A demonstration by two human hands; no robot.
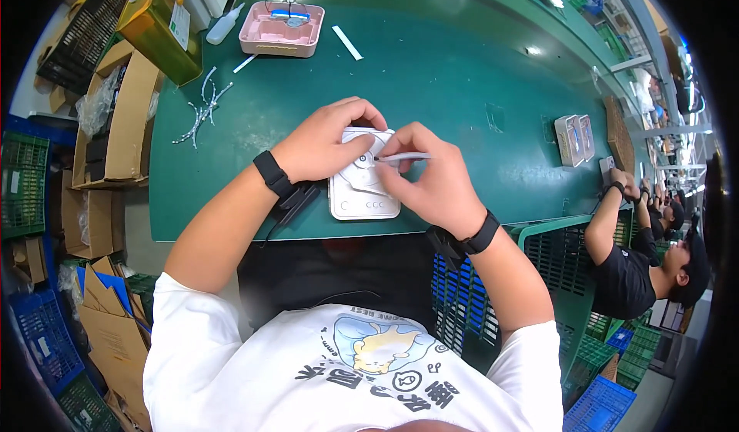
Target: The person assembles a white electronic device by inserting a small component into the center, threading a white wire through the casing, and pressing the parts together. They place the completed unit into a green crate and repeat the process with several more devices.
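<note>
A white, flat, rounded-corner device (365,208) lies on the table right before me. It has a round part with a small hub on top and small oval buttons along its near edge. My left hand (329,145) wraps its far left side, the thumb pressed on top beside the hub and the fingers curled over the far edge. Between thumb and fingers of my right hand (431,179) is a slim pale grey pen-like tool (408,156). Its tip points at the hub; whether it touches cannot be made out. Both wrists wear black bands.
Farther off stand a pink housing (279,41) with wires, a white bottle (225,25), a yellow-green metal can (165,35) and white strips (347,42). Thin wires (203,110) lie left. Two pale housings (574,139) sit right, near a co-worker (639,255). A green crate (554,255) borders my right.
</note>
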